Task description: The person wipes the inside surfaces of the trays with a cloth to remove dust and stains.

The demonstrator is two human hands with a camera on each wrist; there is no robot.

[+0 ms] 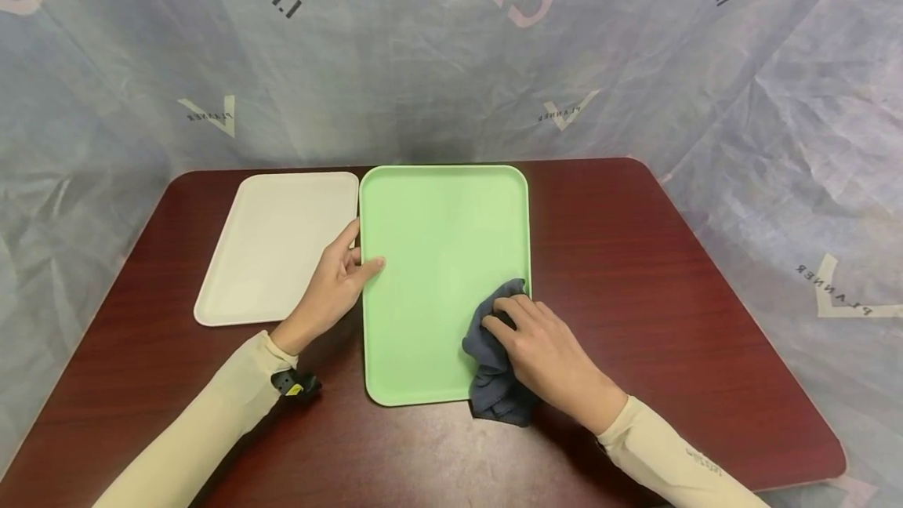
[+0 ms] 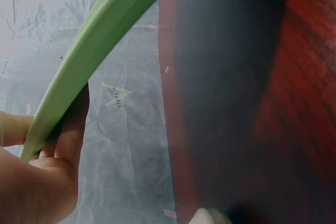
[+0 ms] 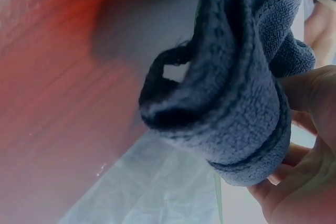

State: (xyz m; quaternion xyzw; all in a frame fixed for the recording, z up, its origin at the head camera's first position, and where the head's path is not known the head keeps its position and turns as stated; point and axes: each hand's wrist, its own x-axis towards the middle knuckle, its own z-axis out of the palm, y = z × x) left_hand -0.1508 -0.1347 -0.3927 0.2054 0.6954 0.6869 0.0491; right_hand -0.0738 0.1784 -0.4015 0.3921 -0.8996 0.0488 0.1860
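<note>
A green rectangular tray is held up over the table, its inner face toward the head camera. My left hand grips the tray's left edge, thumb over the rim and fingers behind it, as the left wrist view also shows. At the lower right corner my right hand holds a bunched dark grey-blue cloth against the tray. Part of the cloth hangs below the tray's bottom edge. In the right wrist view the folded cloth fills the middle, with fingers curled at its side.
A white tray lies on the dark red wooden table, left of the green one and partly behind my left hand. Grey printed sheeting hangs behind the table and along its sides. A black wristband sits on my left wrist.
</note>
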